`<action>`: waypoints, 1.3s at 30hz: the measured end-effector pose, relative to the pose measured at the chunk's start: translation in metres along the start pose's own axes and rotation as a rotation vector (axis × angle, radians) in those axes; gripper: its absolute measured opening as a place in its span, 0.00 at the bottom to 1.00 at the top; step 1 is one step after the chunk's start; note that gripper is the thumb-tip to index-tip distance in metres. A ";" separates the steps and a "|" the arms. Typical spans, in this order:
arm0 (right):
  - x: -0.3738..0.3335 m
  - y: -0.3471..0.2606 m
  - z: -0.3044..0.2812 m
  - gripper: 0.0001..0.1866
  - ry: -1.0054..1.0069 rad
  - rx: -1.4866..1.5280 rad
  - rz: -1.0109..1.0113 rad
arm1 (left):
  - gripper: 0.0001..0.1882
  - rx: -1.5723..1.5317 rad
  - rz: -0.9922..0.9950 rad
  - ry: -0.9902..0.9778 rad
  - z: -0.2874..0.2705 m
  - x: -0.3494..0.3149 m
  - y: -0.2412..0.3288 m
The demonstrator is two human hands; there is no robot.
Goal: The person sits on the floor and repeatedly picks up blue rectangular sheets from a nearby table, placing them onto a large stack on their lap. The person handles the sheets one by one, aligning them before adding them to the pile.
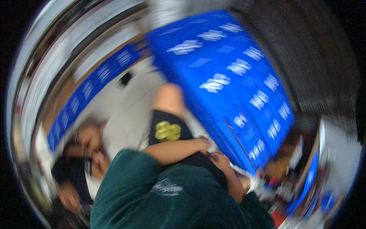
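Note:
My left forearm crosses in front of my waist, and my left hand (202, 144) is over my black shorts (183, 128), which carry a yellow pattern. Close beside it is my right hand (220, 159), low and near the edge of a large blue-covered block (225, 103). A small dark patch lies between the two hands; blur hides whether it is a held thing or shadow. The fingers of both hands are smeared by motion.
At the left a person in black (72, 171) is close by. A long blue panel with pale print (97, 84) runs along the far left, beyond pale floor (129, 99). Mixed clutter (280, 187) and a whitish sheet (339, 149) are at the lower right.

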State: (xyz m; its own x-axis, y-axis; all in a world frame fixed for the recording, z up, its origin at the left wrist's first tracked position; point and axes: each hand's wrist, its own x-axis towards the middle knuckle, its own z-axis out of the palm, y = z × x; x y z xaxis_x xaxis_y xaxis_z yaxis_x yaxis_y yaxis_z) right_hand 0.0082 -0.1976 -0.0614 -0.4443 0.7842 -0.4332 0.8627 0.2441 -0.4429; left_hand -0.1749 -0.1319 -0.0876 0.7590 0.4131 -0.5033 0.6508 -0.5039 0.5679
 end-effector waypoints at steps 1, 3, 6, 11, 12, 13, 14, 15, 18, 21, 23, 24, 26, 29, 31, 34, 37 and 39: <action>-0.011 0.003 -0.005 0.19 0.016 0.051 0.059 | 0.22 -0.053 0.003 -0.018 -0.006 -0.005 0.002; -0.034 0.007 -0.013 0.20 0.063 0.050 0.167 | 0.31 -0.123 0.065 0.088 -0.007 -0.011 0.002; -0.065 0.012 -0.028 0.16 0.281 0.171 0.167 | 0.23 -0.062 0.078 -0.001 -0.007 -0.009 -0.005; -0.143 0.045 -0.067 0.13 0.926 0.220 0.398 | 0.24 -0.024 -0.060 -0.089 -0.019 -0.015 0.016; -0.165 0.004 -0.131 0.10 0.852 0.128 0.863 | 0.25 -0.019 -0.116 -0.099 -0.024 -0.024 0.017; -0.187 0.082 -0.109 0.07 1.263 0.197 0.465 | 0.25 -0.041 -0.064 -0.092 -0.012 -0.017 0.011; -0.203 0.104 -0.141 0.06 1.450 0.065 0.553 | 0.25 -0.026 -0.074 -0.083 -0.007 -0.019 0.003; -0.238 0.148 -0.161 0.05 1.611 -0.084 0.540 | 0.25 0.009 -0.070 -0.066 -0.009 -0.018 0.012; -0.336 0.257 -0.226 0.06 2.130 -0.030 0.599 | 0.23 0.054 -0.077 0.020 -0.025 -0.026 0.042; -0.429 0.360 -0.256 0.08 2.461 0.968 0.366 | 0.22 0.004 -0.074 0.099 -0.035 -0.034 0.063; -0.460 0.412 -0.273 0.09 2.551 0.940 0.738 | 0.21 -0.055 -0.065 0.186 -0.036 -0.039 0.070; -0.472 0.441 -0.276 0.16 2.593 1.057 0.740 | 0.21 -0.050 -0.043 0.211 -0.033 -0.041 0.068; -0.429 0.480 -0.276 0.15 2.464 1.203 0.501 | 0.21 -0.051 -0.107 0.289 -0.018 -0.062 0.064; -0.491 0.521 -0.250 0.17 2.211 1.294 0.442 | 0.20 0.024 -0.070 0.119 -0.053 -0.046 0.077; -0.543 0.558 -0.223 0.18 2.105 1.349 0.455 | 0.19 0.040 -0.082 0.137 -0.057 -0.039 0.084; -0.623 0.578 -0.257 0.21 1.999 1.344 0.461 | 0.18 -0.066 0.025 0.287 -0.015 -0.026 0.077; -0.512 0.562 -0.217 0.23 1.922 1.060 0.402 | 0.17 -0.159 -0.110 0.292 -0.032 -0.051 0.132; -0.535 0.491 -0.238 0.25 2.038 1.340 0.527 | 0.16 -0.225 -0.013 0.237 -0.033 -0.029 0.136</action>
State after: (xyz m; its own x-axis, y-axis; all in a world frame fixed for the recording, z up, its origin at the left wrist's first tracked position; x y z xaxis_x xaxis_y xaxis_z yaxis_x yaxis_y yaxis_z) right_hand 0.7268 -0.3619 0.1398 0.9840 0.1683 -0.0588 -0.1011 0.2551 -0.9616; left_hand -0.1078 -0.1873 0.0260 0.7170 0.5966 -0.3606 0.6280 -0.3283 0.7056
